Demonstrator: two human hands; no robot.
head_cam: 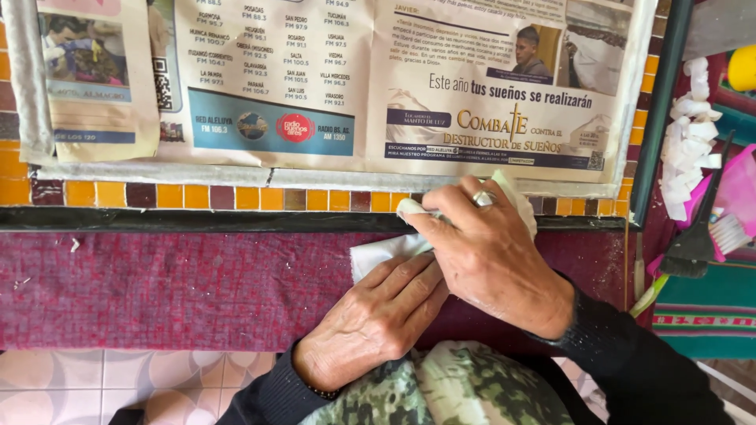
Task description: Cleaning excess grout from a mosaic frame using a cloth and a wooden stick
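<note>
Your right hand (492, 256) has a closed grip on a white cloth (386, 250), pinching its folded edge near the black frame edge (197, 219) of the tiled worktop (197, 196). Your left hand (374, 319) lies flat with open fingers on the cloth's lower part, over the purple fabric (157, 287). A newspaper (315, 86) covers the tiles above.

White cloth (378, 253) lies crumpled at the mosaic edge.

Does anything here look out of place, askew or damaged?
Nothing looks damaged or spilled. Both hands, left hand and right hand, rest on a white cloth at the edge of the tiled table. The newspaper lies flat across the tiles, sheets overlapping slightly unevenly. A brush sits at the right.
</note>
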